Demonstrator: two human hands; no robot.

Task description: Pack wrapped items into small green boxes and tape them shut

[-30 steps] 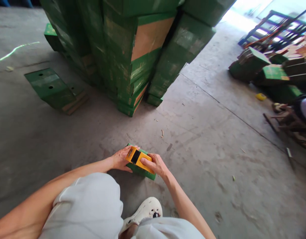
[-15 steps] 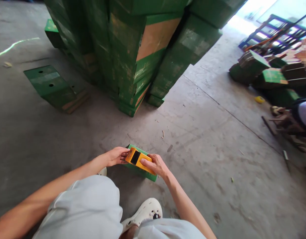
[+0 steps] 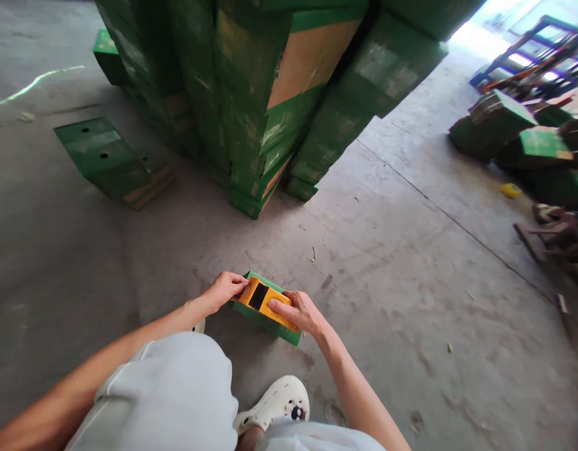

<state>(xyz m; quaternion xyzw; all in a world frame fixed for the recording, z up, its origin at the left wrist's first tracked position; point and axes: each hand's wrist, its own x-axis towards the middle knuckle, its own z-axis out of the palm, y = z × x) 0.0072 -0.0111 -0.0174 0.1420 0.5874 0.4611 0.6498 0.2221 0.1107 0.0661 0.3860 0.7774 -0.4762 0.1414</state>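
Observation:
My right hand (image 3: 298,310) grips a yellow tool (image 3: 274,305) that looks like a tape dispenser, thumb on top; a black section crosses it. Below it a small green cardboard box (image 3: 289,337) lies on the floor, partly covered by the tool and my hands. At the tool's left end, my left hand (image 3: 228,289) is closed in a pinch. What sits between those fingertips is too small to make out.
A tall stack of green boxes (image 3: 251,94) stands ahead. Left of it a green carton with round holes (image 3: 98,153) rests on the floor. More green boxes (image 3: 495,125) lie in a heap at the right, near a blue rack (image 3: 533,53). My white clog (image 3: 283,401) is close below.
My left hand's fingers have drawn together into a pinch at the tool's left end; before, they were more spread. The view has shifted slightly, and a person at the right edge has left the picture.

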